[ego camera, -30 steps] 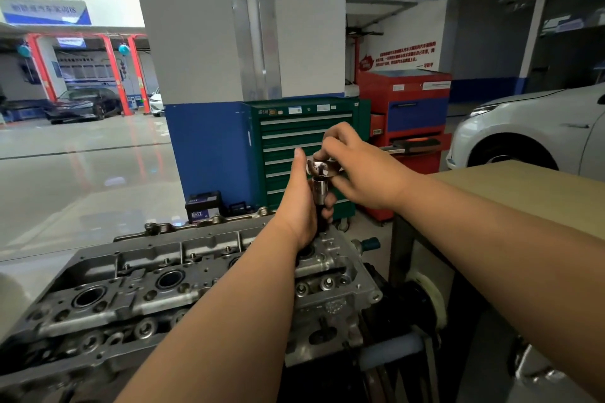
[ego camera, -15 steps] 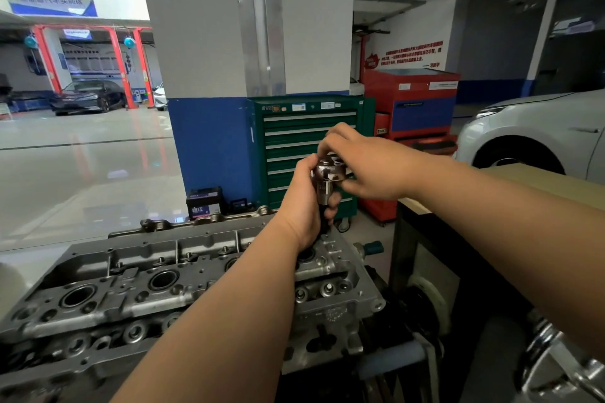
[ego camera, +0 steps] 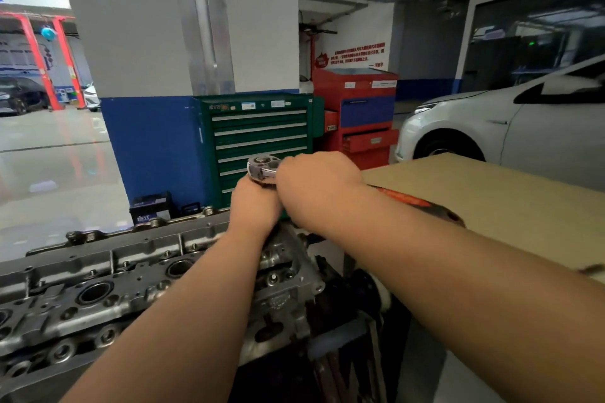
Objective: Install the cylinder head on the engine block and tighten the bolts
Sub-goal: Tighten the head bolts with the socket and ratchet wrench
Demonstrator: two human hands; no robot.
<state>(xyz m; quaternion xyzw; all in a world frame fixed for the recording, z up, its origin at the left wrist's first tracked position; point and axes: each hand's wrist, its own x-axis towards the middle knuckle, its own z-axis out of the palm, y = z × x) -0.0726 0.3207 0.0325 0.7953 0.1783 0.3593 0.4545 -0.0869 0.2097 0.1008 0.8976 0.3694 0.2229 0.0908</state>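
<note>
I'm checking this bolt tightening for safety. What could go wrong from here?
1. The right hand grips the ratchet close to its head, not out on the orange handle; with little leverage it may slip.
2. The left hand grips just under that head, above the cylinder head; a slip could drive knuckles into the metal.

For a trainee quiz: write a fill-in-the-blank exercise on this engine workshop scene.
1. The left hand and right hand grip the ratchet over the cylinder head; its orange handle runs along the ___ forearm.
2. The drawer cabinet directly behind the hands is ___.
3. The second cabinet, nearer the car, is ___.
4. The car's bodywork is ___.

Missing words: right; green; red; white.
</note>
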